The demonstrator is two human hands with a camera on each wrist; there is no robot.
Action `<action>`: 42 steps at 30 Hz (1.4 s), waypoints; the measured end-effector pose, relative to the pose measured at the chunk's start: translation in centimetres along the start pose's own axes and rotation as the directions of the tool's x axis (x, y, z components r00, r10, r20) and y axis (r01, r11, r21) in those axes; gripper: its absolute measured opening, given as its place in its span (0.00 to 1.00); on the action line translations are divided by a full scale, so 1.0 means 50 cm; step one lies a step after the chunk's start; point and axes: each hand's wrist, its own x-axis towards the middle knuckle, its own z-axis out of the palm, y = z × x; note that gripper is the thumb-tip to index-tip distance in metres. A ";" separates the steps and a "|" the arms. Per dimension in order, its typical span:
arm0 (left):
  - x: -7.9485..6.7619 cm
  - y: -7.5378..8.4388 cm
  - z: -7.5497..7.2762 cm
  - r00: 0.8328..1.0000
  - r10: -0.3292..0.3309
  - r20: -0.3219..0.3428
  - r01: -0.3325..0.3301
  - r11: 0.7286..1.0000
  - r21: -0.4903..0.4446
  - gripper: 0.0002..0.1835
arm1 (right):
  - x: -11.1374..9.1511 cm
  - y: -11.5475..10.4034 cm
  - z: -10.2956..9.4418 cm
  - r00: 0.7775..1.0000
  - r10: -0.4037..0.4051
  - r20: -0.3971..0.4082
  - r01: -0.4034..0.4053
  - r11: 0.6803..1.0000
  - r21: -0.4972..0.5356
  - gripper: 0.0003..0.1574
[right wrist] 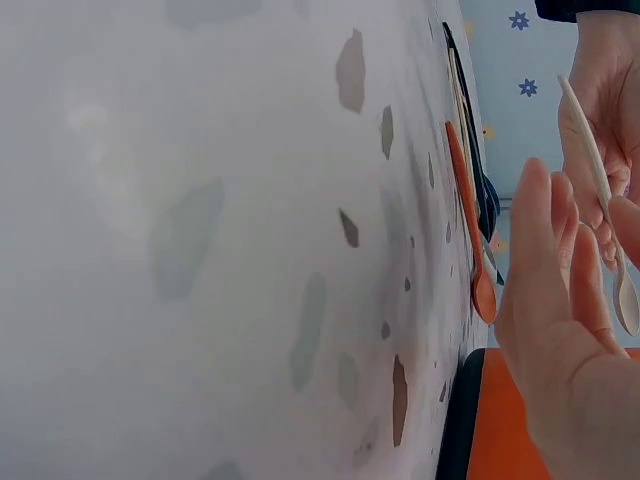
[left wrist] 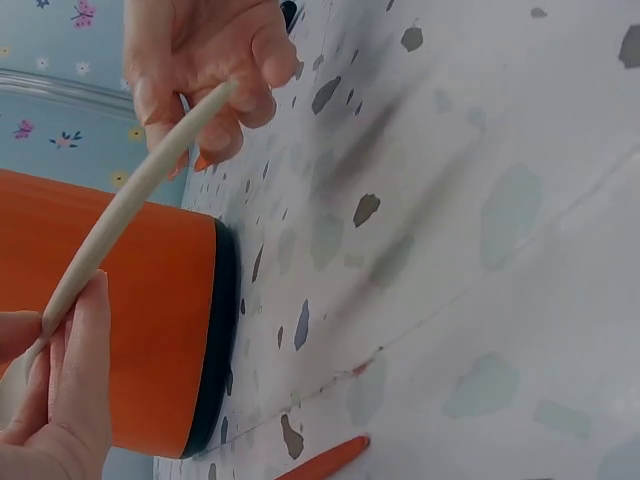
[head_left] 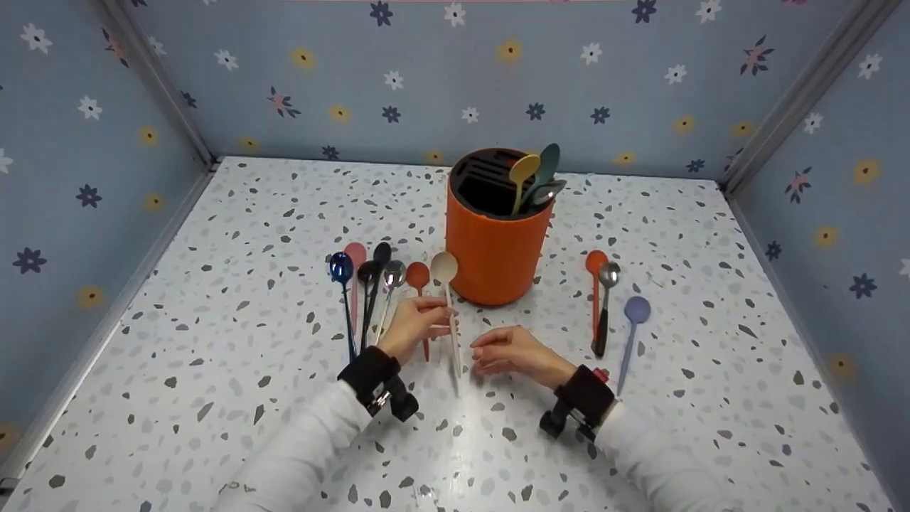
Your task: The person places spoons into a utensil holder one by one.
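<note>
My left hand (head_left: 414, 326) pinches a cream spoon (head_left: 444, 267) by its handle, between thumb and fingers, just in front of the orange utensil holder (head_left: 495, 259). In the left wrist view the spoon's handle (left wrist: 130, 203) slants up from the fingertips, above the table. Its bowl is partly cut off there. My right hand (head_left: 522, 355) is to the right of the handle with fingers loosely bent and nothing in them. Beneath the left hand lies a red spoon (head_left: 417, 274), its handle partly covered. A silver spoon (head_left: 394, 273) lies just left of it.
Left of the hands lie blue (head_left: 341, 267), pink (head_left: 355, 252) and dark (head_left: 382, 253) spoons. To the right are an orange-red spoon (head_left: 596, 262), a black-handled metal spoon (head_left: 609, 274) and a purple spoon (head_left: 637, 309). Yellow (head_left: 525, 168), green (head_left: 549, 163) and metal (head_left: 544, 194) spoons stand in the holder.
</note>
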 end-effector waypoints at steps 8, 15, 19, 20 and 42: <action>-0.010 0.005 0.014 1.000 0.017 0.015 -0.017 0.999 -0.034 0.16 | 0.002 -0.009 0.020 0.999 -0.022 0.046 0.022 1.000 0.006 0.22; -0.014 0.007 0.019 1.000 0.022 0.008 -0.022 0.999 -0.044 0.16 | 0.007 -0.011 0.029 0.997 -0.054 0.057 0.053 0.999 0.006 0.24; -0.015 0.009 0.020 1.000 0.023 0.001 -0.023 0.999 -0.047 0.16 | 0.008 -0.014 0.030 0.998 -0.048 0.048 0.049 0.999 -0.004 0.24; -0.015 0.010 0.020 1.000 0.021 -0.002 -0.021 0.999 -0.046 0.16 | 0.008 -0.016 0.031 0.998 -0.044 0.047 0.045 0.999 -0.011 0.24; -0.034 0.088 0.030 0.996 0.078 -0.039 -0.079 0.997 -0.023 0.11 | -0.002 -0.103 0.027 0.995 -0.066 0.074 0.074 0.990 -0.119 0.17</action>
